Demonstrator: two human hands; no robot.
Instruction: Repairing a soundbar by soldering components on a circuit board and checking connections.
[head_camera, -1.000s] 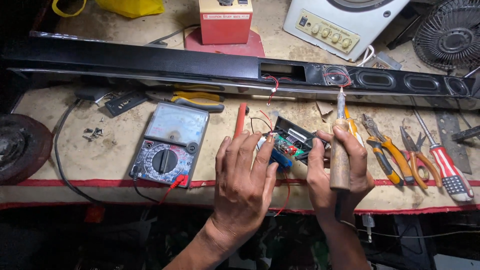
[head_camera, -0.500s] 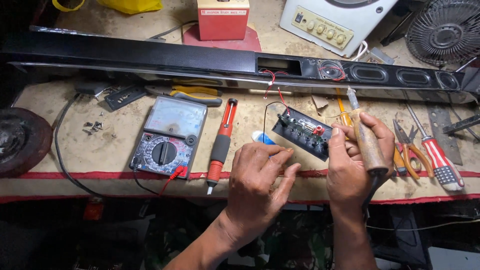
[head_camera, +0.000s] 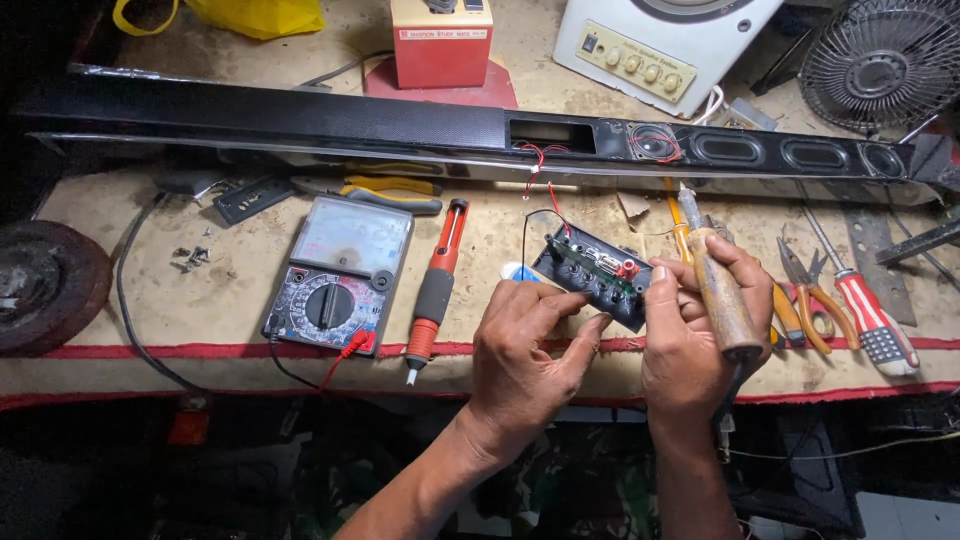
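My right hand (head_camera: 690, 330) grips a soldering iron with a wooden handle (head_camera: 720, 290), its metal tip pointing up and away; the same hand's fingertips pinch the right end of a small black circuit board (head_camera: 592, 270). My left hand (head_camera: 525, 350) rests beside the board, its fingertips touching the board's near edge. Red and black wires (head_camera: 540, 185) run from the board up to an opening in the long black soundbar (head_camera: 400, 125) lying across the bench.
An analog multimeter (head_camera: 340, 275) and a red desoldering pump (head_camera: 435, 290) lie left of my hands. Pliers and screwdrivers (head_camera: 840, 290) lie at the right. A red box, a white amplifier (head_camera: 660, 40) and a fan (head_camera: 880, 60) stand behind the soundbar.
The circuit board has been lifted and turned, and it has moved right. My left hand has slid down off it, uncovering the desoldering pump. The soldering iron stays in my right hand.
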